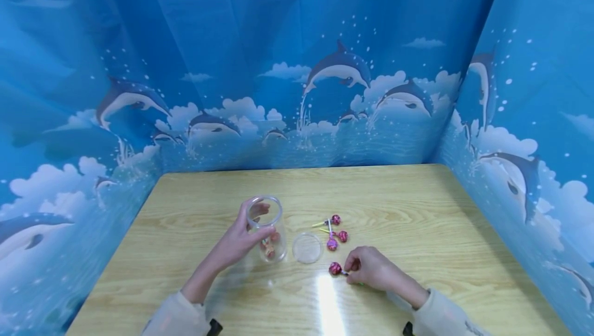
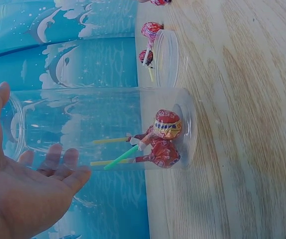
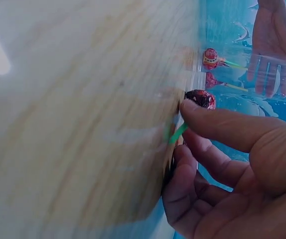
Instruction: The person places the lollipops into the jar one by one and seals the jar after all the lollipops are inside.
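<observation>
My left hand (image 1: pixel 243 235) is wrapped around a clear plastic jar (image 2: pixel 108 107) that stands upright and uncovered on the table. Several lollipops (image 2: pixel 165 124) in red wrappers lie at the jar's bottom, with yellow and green sticks. At the table surface, my right hand (image 1: pixel 371 269) pinches a dark red lollipop (image 1: pixel 335 268) by its green stick (image 3: pixel 178 133). Thumb and fingertips meet around that stick, and the candy head points left. Between the hands a round clear lid (image 1: pixel 307 248) lies flat beside the jar.
Beyond the right hand lie more lollipops, one pink (image 1: pixel 332 244) and two dark red (image 1: pixel 343 236), their sticks crossing. The wooden table (image 1: pixel 394 197) ends at blue dolphin-print curtains (image 1: pixel 260 68) at the back and sides.
</observation>
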`<state>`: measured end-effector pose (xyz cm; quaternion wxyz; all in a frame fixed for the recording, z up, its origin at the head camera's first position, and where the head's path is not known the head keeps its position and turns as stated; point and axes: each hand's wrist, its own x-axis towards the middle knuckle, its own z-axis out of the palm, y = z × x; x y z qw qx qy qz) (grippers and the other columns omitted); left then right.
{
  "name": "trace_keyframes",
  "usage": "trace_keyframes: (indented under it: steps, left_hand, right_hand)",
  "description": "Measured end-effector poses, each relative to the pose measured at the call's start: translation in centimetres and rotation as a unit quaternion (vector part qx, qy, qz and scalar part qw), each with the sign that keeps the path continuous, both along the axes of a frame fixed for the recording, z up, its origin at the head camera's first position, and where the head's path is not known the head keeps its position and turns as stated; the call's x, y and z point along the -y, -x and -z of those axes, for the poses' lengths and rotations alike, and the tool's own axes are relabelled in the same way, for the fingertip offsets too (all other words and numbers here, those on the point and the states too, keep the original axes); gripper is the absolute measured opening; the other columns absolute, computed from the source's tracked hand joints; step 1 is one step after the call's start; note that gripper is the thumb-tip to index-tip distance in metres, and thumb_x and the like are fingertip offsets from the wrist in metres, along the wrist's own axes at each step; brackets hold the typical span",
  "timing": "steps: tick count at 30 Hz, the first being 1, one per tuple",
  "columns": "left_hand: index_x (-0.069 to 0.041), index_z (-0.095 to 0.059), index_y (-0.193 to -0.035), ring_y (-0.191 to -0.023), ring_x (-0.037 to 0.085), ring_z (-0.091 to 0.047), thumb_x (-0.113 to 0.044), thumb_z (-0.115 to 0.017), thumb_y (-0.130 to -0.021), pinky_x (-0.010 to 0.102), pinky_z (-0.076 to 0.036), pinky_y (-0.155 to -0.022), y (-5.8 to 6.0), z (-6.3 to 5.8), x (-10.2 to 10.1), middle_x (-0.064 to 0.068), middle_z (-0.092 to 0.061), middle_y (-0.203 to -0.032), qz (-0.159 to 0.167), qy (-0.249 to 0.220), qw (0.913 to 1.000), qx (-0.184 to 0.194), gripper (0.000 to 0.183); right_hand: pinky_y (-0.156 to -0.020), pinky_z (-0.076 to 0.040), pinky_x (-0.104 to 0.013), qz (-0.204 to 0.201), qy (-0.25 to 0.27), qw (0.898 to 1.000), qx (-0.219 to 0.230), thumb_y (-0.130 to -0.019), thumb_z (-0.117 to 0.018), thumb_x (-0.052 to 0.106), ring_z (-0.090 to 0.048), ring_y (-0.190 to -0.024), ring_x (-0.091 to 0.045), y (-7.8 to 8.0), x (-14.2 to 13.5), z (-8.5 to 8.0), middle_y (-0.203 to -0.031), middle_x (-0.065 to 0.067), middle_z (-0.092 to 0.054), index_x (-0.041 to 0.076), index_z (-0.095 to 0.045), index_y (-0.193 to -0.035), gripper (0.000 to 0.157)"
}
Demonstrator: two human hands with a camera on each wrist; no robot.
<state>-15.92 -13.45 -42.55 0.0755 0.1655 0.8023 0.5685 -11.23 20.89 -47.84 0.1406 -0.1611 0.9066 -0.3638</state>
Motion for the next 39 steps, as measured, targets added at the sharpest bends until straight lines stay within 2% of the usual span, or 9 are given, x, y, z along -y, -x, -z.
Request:
trace_keyframes:
  steps: [7,9,13,19,25,28,33,39]
  left_hand:
    - [-0.016,-0.027,-0.156,-0.139,0.044,-0.046,-0.026,-0.076,-0.095,0.062,-0.037,-0.113,0.0,0.0,0.0,0.019,-0.049,-0.150,-0.002,0.005,1.0000,0.004,0.078]
    - [-0.016,-0.027,-0.156,-0.139,0.044,-0.046,-0.026,-0.076,-0.095,0.062,-0.036,-0.113,0.1,0.1,0.0,0.018,-0.049,-0.151,-0.002,0.006,1.0000,0.005,0.079]
    - [-0.016,-0.027,-0.156,-0.140,0.045,-0.045,-0.026,-0.077,-0.094,0.062,-0.036,-0.113,0.1,0.1,-0.1,0.018,-0.049,-0.151,-0.004,0.004,1.0000,0.008,0.080]
    - [-0.017,-0.026,-0.156,-0.140,0.045,-0.045,-0.027,-0.077,-0.095,0.062,-0.036,-0.113,0.1,0.1,-0.1,0.019,-0.047,-0.152,-0.002,0.004,0.9999,0.012,0.080]
    - [-0.015,-0.027,-0.156,-0.139,0.045,-0.045,-0.025,-0.076,-0.095,0.062,-0.037,-0.113,0.1,0.0,-0.1,0.021,-0.047,-0.151,0.000,-0.002,1.0000,0.009,0.078]
    - [-0.015,-0.028,-0.155,-0.138,0.046,-0.046,-0.023,-0.076,-0.095,0.062,-0.038,-0.112,0.2,0.0,-0.1,0.021,-0.048,-0.151,0.002,-0.006,0.9999,0.009,0.078]
    - [-0.014,-0.027,-0.156,-0.139,0.046,-0.046,-0.023,-0.076,-0.096,0.062,-0.038,-0.112,0.2,0.1,-0.1,0.021,-0.048,-0.150,0.006,-0.009,0.9999,0.008,0.078]
    - [-0.014,-0.027,-0.156,-0.139,0.046,-0.046,-0.023,-0.075,-0.096,0.062,-0.038,-0.113,0.1,0.1,0.1,0.022,-0.047,-0.151,0.006,-0.008,0.9999,0.008,0.078]
  right_hand:
    - [-0.064,-0.051,-0.024,0.014,-0.023,1.000,0.000,-0.079,-0.084,0.005,-0.056,-0.070,-0.011,0.1,-0.7,0.1,-0.077,0.007,-0.063,0.015,-0.072,-0.081,0.016]
    - [-0.062,-0.050,-0.024,0.013,-0.007,1.000,0.005,-0.082,-0.083,0.007,-0.056,-0.069,-0.011,0.3,-1.1,0.1,-0.076,0.007,-0.064,0.014,-0.073,-0.082,0.012]
    - [-0.058,-0.049,-0.023,0.024,0.059,0.997,0.037,-0.088,-0.078,0.009,-0.057,-0.065,-0.013,0.7,-1.9,0.3,-0.075,0.002,-0.067,0.008,-0.074,-0.087,0.004]
    - [-0.059,-0.057,-0.027,0.076,0.154,0.979,0.109,-0.092,-0.075,0.010,-0.064,-0.067,-0.017,1.0,-2.4,0.4,-0.079,-0.007,-0.071,0.002,-0.075,-0.096,0.008]
    - [-0.065,-0.060,-0.031,0.100,0.218,0.959,0.148,-0.094,-0.074,0.010,-0.067,-0.070,-0.018,1.3,-2.6,-0.4,-0.085,-0.015,-0.073,-0.004,-0.074,-0.101,0.016]
    - [-0.068,-0.061,-0.034,0.100,0.225,0.957,0.154,-0.095,-0.074,0.011,-0.067,-0.072,-0.019,1.4,-2.9,-1.0,-0.088,-0.017,-0.073,-0.003,-0.074,-0.102,0.017]
    - [-0.073,-0.062,-0.041,0.090,0.227,0.959,0.142,-0.096,-0.073,0.013,-0.069,-0.075,-0.023,1.7,-3.3,-2.4,-0.094,-0.018,-0.075,-0.005,-0.074,-0.106,0.020]
    - [-0.078,-0.060,-0.038,0.090,0.232,0.962,0.114,-0.099,-0.071,0.017,-0.069,-0.079,-0.024,2.3,-3.5,-4.1,-0.095,-0.011,-0.075,-0.007,-0.072,-0.113,0.028]
